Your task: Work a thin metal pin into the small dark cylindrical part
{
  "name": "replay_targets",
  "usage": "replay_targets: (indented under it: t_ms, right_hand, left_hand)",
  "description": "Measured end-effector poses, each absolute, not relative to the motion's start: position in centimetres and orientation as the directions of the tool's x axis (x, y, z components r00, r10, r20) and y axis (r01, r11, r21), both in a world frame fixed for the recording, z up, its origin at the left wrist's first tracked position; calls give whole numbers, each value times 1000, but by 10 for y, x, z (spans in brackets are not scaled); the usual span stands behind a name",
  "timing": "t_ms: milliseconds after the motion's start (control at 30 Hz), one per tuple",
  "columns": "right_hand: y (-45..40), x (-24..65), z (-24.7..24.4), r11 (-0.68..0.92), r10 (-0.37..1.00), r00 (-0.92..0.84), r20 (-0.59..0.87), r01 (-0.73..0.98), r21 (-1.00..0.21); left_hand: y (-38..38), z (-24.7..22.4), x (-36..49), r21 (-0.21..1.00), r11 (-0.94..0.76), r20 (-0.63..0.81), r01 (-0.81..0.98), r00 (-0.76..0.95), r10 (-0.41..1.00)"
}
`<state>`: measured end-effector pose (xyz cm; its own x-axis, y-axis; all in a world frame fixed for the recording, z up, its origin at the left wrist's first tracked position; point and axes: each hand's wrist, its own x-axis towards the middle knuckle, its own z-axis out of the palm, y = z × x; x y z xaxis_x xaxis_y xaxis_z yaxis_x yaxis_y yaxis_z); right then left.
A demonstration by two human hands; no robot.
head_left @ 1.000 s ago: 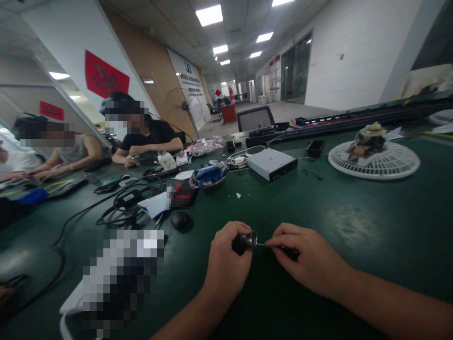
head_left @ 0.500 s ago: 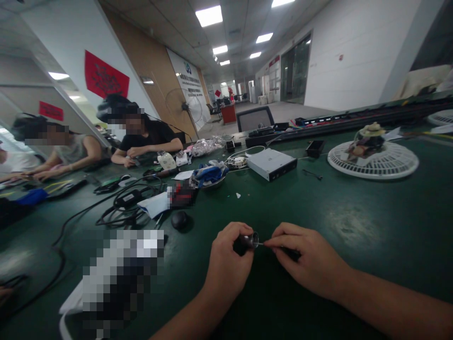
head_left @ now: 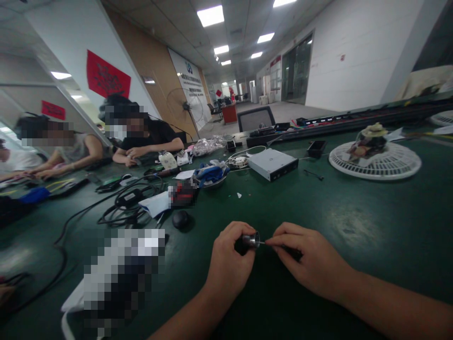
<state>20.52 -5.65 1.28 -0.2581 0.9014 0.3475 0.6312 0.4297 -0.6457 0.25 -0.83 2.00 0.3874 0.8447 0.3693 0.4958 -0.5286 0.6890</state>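
Observation:
My left hand [head_left: 231, 255] is closed around a small silver metal cylinder [head_left: 252, 240], its open round end turned to the right. Between the thumb and fingertips of my right hand [head_left: 304, 257] is a thin metal rod [head_left: 262, 242]. The rod's left tip meets the cylinder's open end; how far it reaches inside I cannot tell. Most of the rod is covered by my fingers. Both hands are just above the green table [head_left: 283, 203], close to its near side.
A black mouse [head_left: 180, 219] and coiled black cables [head_left: 123, 208] lie to the left. Farther off are a grey disc drive [head_left: 272, 164], blue cloth [head_left: 211, 173] and a white fan grille [head_left: 375, 163] with a motor. Another person [head_left: 141, 141] sits across at left.
Both hands keep their places and grips. The cylinder has turned slightly in my left hand, showing more of its silver side. The whole view has shifted a little.

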Motion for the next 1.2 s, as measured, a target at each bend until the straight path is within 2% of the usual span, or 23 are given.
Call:
replay_targets:
  t_ms: [200, 467, 700, 900, 1000, 1200]
  right_hand:
    - [-56, 204, 11, 360, 929, -211, 305, 712, -603]
    - [-60, 203, 14, 395, 918, -271, 289, 692, -605]
    - [-61, 198, 16, 319, 947, -237, 219, 783, -534]
    - [-60, 197, 12, 353, 936, -313, 162, 824, -444]
    - [-59, 197, 12, 331, 943, -297, 149, 806, -490]
    - [-59, 201, 17, 250, 968, -169, 184, 681, -688]
  left_hand:
    - [-11, 20, 3, 675, -543, 362, 500, 416, 834]
    - [-11, 19, 4, 675, -527, 371, 516, 380, 848]
    - [-14, 17, 3, 711, -396, 296, 581, 264, 918]
    - [-13, 17, 4, 769, -354, 278, 532, 221, 935]
    - [-13, 18, 4, 760, -369, 294, 535, 223, 929]
    - [-13, 22, 4, 748, -451, 333, 487, 313, 889]
